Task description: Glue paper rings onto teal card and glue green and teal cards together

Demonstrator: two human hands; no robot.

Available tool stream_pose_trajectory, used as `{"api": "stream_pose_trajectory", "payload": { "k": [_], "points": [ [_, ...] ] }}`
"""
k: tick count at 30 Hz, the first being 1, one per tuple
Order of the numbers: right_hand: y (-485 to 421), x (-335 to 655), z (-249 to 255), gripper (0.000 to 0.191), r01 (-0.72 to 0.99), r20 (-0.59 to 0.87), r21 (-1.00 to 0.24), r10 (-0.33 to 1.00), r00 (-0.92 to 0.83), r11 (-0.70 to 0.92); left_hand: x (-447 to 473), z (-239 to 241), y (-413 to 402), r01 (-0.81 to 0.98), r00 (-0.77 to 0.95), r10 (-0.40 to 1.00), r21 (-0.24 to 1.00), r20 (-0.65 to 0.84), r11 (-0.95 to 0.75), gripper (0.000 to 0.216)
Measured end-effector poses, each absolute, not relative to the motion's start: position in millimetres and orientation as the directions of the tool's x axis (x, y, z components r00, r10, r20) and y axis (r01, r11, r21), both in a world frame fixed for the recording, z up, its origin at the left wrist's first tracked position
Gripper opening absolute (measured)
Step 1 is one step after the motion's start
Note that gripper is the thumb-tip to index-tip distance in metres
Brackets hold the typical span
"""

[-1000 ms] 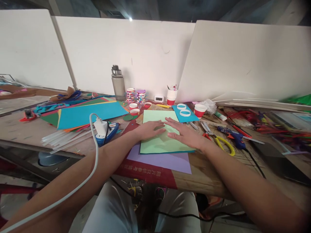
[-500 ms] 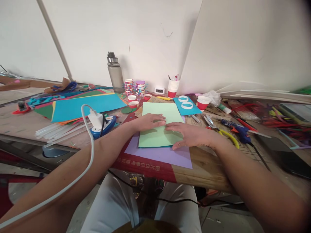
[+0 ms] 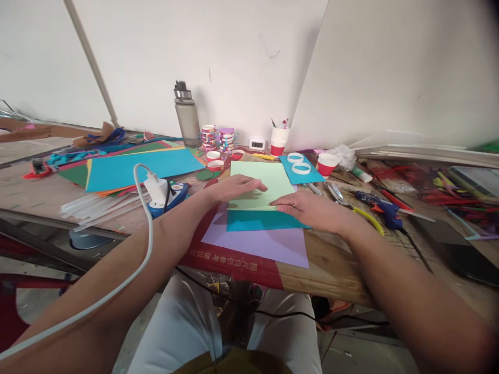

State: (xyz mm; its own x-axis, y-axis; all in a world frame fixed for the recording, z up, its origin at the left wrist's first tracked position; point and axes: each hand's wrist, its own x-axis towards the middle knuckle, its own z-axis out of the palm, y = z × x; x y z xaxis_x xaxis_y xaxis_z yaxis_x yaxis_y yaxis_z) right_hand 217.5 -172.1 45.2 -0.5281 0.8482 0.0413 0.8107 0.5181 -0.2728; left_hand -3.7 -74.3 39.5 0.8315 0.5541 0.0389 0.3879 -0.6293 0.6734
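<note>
A light green sheet of paper [image 3: 257,171] lies on a blue sheet [image 3: 253,221], with a purple sheet [image 3: 265,248] underneath. My left hand [image 3: 239,188] is over the left part of the green sheet, its fingers stretched out and casting a shadow on the paper. At the near edge of that sheet, my right hand [image 3: 302,209] has its fingers and thumb close together on the paper. A strip of blue shows in front of the green edge. Whether that edge is folded or only lifted, I cannot tell.
White rings [image 3: 301,168] rest on another blue sheet behind. Paper cups [image 3: 327,165], pliers [image 3: 368,218], a glue gun [image 3: 384,208] and a phone [image 3: 456,249] are at the right. To the left are colored sheets [image 3: 136,169], glue sticks [image 3: 93,205] and a power strip [image 3: 167,202].
The green sheet's near edge has come up and away from me, uncovering a strip of blue paper. My right hand has moved slightly right, and the left has shifted a little back.
</note>
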Motion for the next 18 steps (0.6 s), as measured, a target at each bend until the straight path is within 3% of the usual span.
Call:
{"api": "stream_pose_trajectory", "payload": {
  "k": [7,13,18],
  "points": [
    [-168.6,215.9,44.0,0.043,0.914,0.214,-0.140,0.913,-0.347,0.381,-18.2,35.6,-58.1,0.172,0.856,0.514,0.906,0.057,-0.387,0.089],
    [-166.1,215.8,40.6,0.046,0.984,0.340,-0.048,0.929,-0.144,0.170,-31.8,42.9,-53.6,0.226,0.887,0.458,0.805,0.063,-0.549,0.074],
    [-163.2,217.4,35.3,0.047,0.985,0.423,-0.135,0.905,-0.041,0.108,-23.8,33.2,-58.1,0.263,0.814,0.571,0.808,0.108,-0.528,0.081]
  ]
}}
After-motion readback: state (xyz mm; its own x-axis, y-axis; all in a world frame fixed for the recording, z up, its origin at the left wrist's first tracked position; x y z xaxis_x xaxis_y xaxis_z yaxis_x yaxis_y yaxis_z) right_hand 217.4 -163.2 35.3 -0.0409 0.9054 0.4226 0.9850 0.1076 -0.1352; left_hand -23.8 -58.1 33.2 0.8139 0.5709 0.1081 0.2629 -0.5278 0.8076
